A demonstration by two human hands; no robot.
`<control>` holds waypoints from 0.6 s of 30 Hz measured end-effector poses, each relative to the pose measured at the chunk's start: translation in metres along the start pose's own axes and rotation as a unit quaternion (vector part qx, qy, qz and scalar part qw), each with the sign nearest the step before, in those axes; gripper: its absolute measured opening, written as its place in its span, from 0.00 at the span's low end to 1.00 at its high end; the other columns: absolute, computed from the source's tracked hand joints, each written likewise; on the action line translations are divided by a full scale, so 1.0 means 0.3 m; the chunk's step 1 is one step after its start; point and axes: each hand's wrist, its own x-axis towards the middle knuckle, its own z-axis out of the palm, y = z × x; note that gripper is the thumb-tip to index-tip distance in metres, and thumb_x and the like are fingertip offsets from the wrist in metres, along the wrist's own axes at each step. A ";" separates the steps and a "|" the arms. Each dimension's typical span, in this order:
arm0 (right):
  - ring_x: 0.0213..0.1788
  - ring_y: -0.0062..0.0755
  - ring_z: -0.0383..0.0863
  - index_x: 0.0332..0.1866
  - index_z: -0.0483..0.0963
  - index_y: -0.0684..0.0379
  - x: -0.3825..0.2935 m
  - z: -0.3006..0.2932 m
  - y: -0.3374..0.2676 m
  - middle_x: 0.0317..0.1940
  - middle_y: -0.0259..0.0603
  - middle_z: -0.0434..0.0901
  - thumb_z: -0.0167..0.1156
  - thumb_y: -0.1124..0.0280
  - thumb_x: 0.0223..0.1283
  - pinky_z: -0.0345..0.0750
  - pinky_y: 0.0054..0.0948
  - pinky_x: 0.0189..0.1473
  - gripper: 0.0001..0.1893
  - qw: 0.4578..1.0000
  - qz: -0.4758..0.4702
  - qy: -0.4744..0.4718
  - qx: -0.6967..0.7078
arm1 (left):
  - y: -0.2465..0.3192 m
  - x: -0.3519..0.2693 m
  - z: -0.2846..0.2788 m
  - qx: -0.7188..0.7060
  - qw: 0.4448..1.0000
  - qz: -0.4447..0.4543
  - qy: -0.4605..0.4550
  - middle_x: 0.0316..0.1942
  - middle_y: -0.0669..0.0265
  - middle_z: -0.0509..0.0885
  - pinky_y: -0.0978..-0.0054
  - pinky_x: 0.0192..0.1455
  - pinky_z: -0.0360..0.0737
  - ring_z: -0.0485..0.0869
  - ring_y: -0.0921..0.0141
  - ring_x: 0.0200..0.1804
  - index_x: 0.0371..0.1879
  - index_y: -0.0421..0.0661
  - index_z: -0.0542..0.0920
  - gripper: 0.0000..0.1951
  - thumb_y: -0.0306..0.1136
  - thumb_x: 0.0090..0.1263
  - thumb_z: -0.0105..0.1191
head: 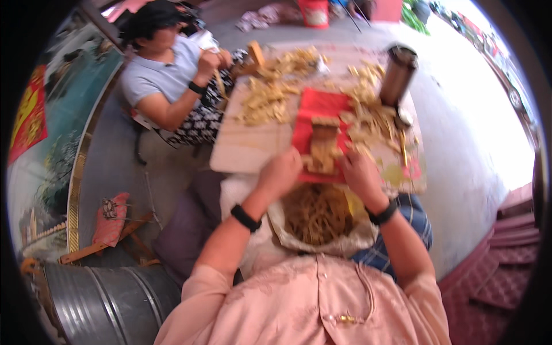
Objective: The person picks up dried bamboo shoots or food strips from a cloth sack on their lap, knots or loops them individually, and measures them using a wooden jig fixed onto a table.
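Observation:
A small wooden block lies on a red sheet at the near part of the table, with pale yellowish strips across its lower end. My left hand is at the left end of those strips, blurred, its fingers bent. At their right end my right hand has its fingers curled close to the block. Whether either hand grips a strip is too blurred to tell. Below the table edge, an open bag full of brownish strips rests at my lap. Loose pale strips lie in heaps left and right of the red sheet.
A co-worker sits at the table's left side, holding a strip. A dark metallic tumbler stands on the table at the right. A yellow pen-like stick lies near it. A ribbed metal drum is at the lower left.

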 end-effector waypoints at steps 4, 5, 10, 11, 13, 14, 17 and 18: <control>0.33 0.53 0.80 0.35 0.77 0.57 -0.124 -0.061 -0.064 0.28 0.47 0.81 0.55 0.64 0.63 0.72 0.47 0.36 0.08 0.989 -0.115 0.088 -0.034 | 0.039 -0.160 0.005 -0.047 0.996 0.067 -0.024 0.41 0.54 0.81 0.63 0.48 0.76 0.80 0.55 0.46 0.43 0.44 0.79 0.12 0.37 0.66 0.54; 0.34 0.52 0.79 0.38 0.76 0.59 -0.146 -0.093 -0.108 0.31 0.48 0.81 0.57 0.68 0.62 0.73 0.44 0.37 0.06 0.979 -0.175 0.104 -0.026 | 0.052 -0.190 0.011 0.017 0.991 0.132 0.019 0.42 0.57 0.79 0.65 0.49 0.76 0.78 0.57 0.47 0.43 0.44 0.81 0.13 0.35 0.62 0.59; 0.35 0.40 0.80 0.44 0.75 0.65 -0.287 -0.092 -0.220 0.35 0.48 0.79 0.58 0.82 0.58 0.76 0.27 0.38 0.08 0.950 -0.173 0.019 0.261 | 0.098 -0.300 0.064 -0.384 0.894 -0.027 -0.229 0.46 0.63 0.81 0.70 0.49 0.76 0.80 0.69 0.48 0.45 0.42 0.81 0.21 0.51 0.73 0.49; 0.36 0.33 0.80 0.44 0.75 0.66 -0.304 -0.066 -0.198 0.35 0.45 0.78 0.56 0.85 0.58 0.75 0.23 0.37 0.09 0.937 -0.210 0.007 0.279 | 0.137 -0.317 0.068 -0.561 0.780 -0.119 -0.251 0.40 0.67 0.81 0.73 0.48 0.76 0.80 0.71 0.43 0.44 0.44 0.81 0.23 0.53 0.74 0.45; 0.36 0.27 0.80 0.44 0.75 0.67 -0.323 -0.061 -0.204 0.34 0.42 0.78 0.58 0.84 0.60 0.76 0.23 0.39 0.08 0.932 -0.243 -0.006 0.269 | 0.139 -0.315 0.067 -0.723 0.623 -0.201 -0.222 0.34 0.71 0.81 0.78 0.45 0.77 0.80 0.75 0.37 0.44 0.48 0.80 0.20 0.53 0.75 0.44; 0.36 0.27 0.80 0.44 0.75 0.67 -0.340 -0.042 -0.188 0.34 0.42 0.78 0.58 0.84 0.60 0.76 0.23 0.39 0.08 0.932 -0.241 -0.011 0.272 | 0.126 -0.324 0.063 -0.715 0.635 -0.201 -0.213 0.40 0.69 0.81 0.76 0.47 0.78 0.80 0.75 0.42 0.48 0.46 0.78 0.19 0.49 0.77 0.43; 0.38 0.19 0.79 0.45 0.76 0.67 -0.342 -0.010 -0.147 0.36 0.34 0.80 0.57 0.81 0.63 0.76 0.18 0.40 0.06 0.886 -0.150 -0.162 0.408 | 0.102 -0.302 0.071 -0.701 0.655 -0.191 -0.208 0.45 0.68 0.81 0.76 0.48 0.78 0.81 0.75 0.46 0.51 0.44 0.76 0.16 0.43 0.78 0.42; 0.36 0.20 0.79 0.43 0.76 0.67 -0.348 0.003 -0.148 0.34 0.33 0.80 0.57 0.80 0.65 0.76 0.18 0.39 0.05 0.866 -0.096 -0.194 0.451 | 0.110 -0.312 0.072 -0.698 0.655 -0.198 -0.210 0.43 0.69 0.81 0.78 0.47 0.79 0.81 0.76 0.45 0.50 0.44 0.76 0.15 0.41 0.77 0.43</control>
